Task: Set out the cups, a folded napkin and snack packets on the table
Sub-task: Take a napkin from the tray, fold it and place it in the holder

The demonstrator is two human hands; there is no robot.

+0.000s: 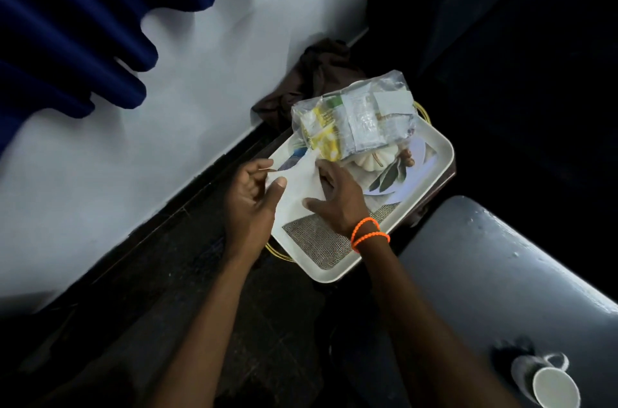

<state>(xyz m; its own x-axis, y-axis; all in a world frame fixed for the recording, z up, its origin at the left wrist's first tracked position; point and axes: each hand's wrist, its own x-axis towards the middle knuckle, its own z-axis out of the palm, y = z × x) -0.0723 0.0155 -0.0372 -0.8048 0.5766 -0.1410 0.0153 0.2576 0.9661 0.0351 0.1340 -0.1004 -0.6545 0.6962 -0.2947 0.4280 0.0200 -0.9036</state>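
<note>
Head view: both hands (pixel 250 193) seemingly pinch napkin (pixel 301 180).

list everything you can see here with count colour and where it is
tray: 1, cream with a printed picture, centre of view, low by the wall
clear bag of snack packets: 1, see-through with yellow, green and white packets inside, lying on the far end of the tray
napkin: 1, white, over the near end of the tray, held by both hands
cup: 1, white with a handle, bottom right on the grey table
table: 1, grey, right side
brown cloth: 1, dark brown, bunched against the wall behind the tray
curtain: 1, dark blue, top left
wall: white, left half
bracelets: 2, orange, right wrist
left hand: pinching the napkin's left edge
right hand: gripping the napkin's right side
</note>
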